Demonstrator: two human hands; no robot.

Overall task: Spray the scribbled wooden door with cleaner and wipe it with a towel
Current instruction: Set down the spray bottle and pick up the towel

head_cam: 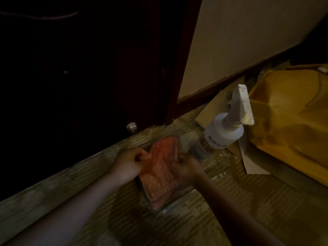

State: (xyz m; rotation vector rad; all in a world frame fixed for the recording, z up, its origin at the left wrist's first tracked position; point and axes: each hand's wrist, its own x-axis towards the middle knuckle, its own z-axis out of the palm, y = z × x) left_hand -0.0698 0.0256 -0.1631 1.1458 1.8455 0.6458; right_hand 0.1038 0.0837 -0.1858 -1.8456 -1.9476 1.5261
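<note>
both hands, left hand (130,159) and right hand (184,165), grip the folded orange terry towel (160,173) by its edges, probably readying it; the white trigger spray bottle (225,128) stands just beside.

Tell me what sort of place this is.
Most likely indoors in a home, low down at a doorway: a dark wooden door with a metal door stopper by its foot, a cream wall with dark skirting, and wood-pattern flooring on which a white spray bottle stands.

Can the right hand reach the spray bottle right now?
Probably yes: the spray bottle stands just beyond the right hand, with nothing between them. But that hand grips the towel and would have to let go first.
</note>
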